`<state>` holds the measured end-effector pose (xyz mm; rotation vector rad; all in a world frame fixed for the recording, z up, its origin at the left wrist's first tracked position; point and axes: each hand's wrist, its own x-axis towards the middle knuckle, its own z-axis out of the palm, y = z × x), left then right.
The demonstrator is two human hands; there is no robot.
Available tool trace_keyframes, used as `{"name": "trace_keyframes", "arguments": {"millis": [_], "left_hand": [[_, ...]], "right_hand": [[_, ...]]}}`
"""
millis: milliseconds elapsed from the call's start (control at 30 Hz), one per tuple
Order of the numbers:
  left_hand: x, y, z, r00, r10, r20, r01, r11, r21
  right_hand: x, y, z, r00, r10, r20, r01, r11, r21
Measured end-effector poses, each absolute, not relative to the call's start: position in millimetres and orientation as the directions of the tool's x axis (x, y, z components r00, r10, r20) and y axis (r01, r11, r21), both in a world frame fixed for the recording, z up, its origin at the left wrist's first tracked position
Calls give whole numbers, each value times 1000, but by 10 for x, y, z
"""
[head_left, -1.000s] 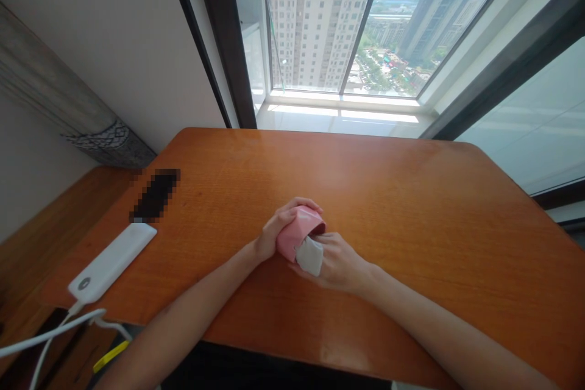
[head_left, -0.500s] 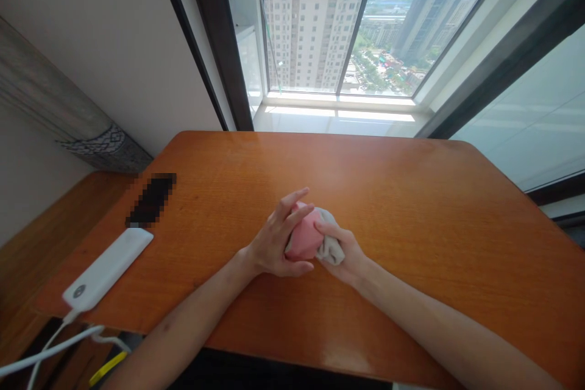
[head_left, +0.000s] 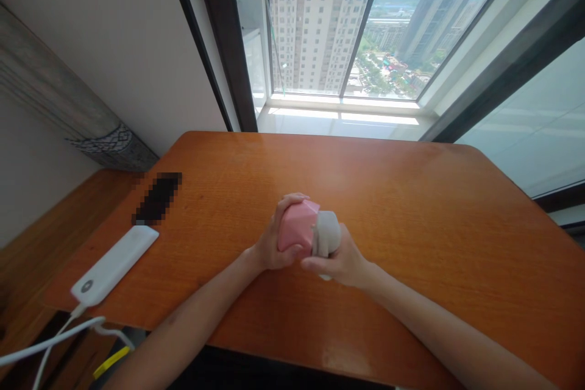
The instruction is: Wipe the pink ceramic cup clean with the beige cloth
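The left hand is curled almost shut. Its fingers wrap over the top of a pink lump, and the palm presses on the lump's side. The lump looks a bit shiny and has flat sides, but I can't tell what it is made of.

The right hand is cupped and not wide open. It holds a gray cloth that sticks up from the hand and touches the pink lump. The fingers of this hand lie low and reach toward the bottom of the pink lump. A small white bit peeks out under the hand.

The two hands are very close, with the pink lump and the gray cloth between them. They are held just over the middle of an orange wood table, near the edge closest to the person.

Off to the left on the table lies a long white power bank with a white cord going off the edge. Just past it is a dark block, but it is too blurry to tell what it is. Past the table is a big window with tall buildings outside.
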<state>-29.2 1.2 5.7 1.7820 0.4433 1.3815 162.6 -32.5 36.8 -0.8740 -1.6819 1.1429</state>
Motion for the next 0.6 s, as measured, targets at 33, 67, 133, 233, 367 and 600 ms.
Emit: {"name": "trace_keyframes", "arguments": {"millis": [33,67,133,233,367,600], "left_hand": [[-286,-5,73,357,729,585,-256,-525,811],[-282,-19,91,383,751,539,-299,-451,841],[-281,-34,124,422,768,482,-334,-362,870],[-299,-22,139,425,783,455,-319,-341,884],[-327,16,81,434,753,496,-254,-425,869],[-336,88,14,429,704,566,-177,-549,817]], "right_hand": [[1630,-318,357,-400,818,412,154,504,-850],[1634,-307,342,-452,726,518,215,652,-727],[1643,-282,310,-532,553,641,263,828,-495],[1646,-272,295,-534,521,666,263,851,-455],[1624,-324,415,-295,891,345,180,406,-896],[1556,-297,636,-249,936,-250,-414,-336,-846]]}}
